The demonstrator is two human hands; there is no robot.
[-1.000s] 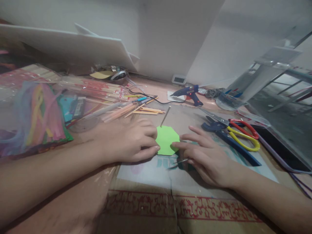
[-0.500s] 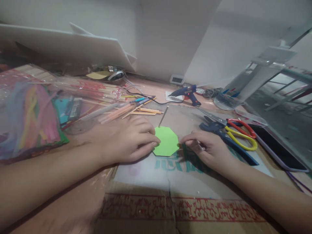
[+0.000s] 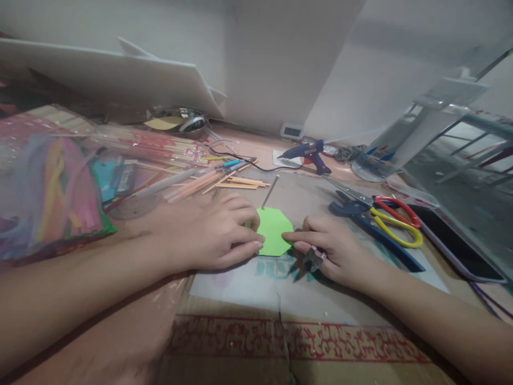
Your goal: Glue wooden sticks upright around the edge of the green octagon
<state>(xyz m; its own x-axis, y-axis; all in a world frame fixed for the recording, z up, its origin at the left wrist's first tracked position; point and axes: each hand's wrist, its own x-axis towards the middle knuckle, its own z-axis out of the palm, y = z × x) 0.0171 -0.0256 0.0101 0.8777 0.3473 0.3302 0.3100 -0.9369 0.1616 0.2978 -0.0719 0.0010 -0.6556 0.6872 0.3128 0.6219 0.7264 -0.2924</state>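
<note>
A bright green octagon of paper or foam [image 3: 274,232] lies on the sheet in front of me. My left hand [image 3: 224,232] grips its left edge, thumb and fingers close together. At its right edge, my right hand [image 3: 336,246] touches the octagon with an outstretched index finger. The other fingers of that hand are curled around a small dark grey object [image 3: 315,259] with purplish parts, whose kind I cannot make out. A thin grey stick [image 3: 270,191] lies just behind the octagon, its near end close to or under the top edge.
Scissors [image 3: 395,214], dark-handled pliers [image 3: 385,240] and a phone [image 3: 457,243] lie at right. A blue glue gun [image 3: 310,154] stands behind, near a clear bottle [image 3: 404,136]. Loose sticks [image 3: 240,183] and bagged pastel pipe cleaners [image 3: 60,187] are at left.
My right hand has moved slightly left, and its index finger now reaches onto the octagon. The small grey object has turned into fuller view. My left hand stays at the left edge.
</note>
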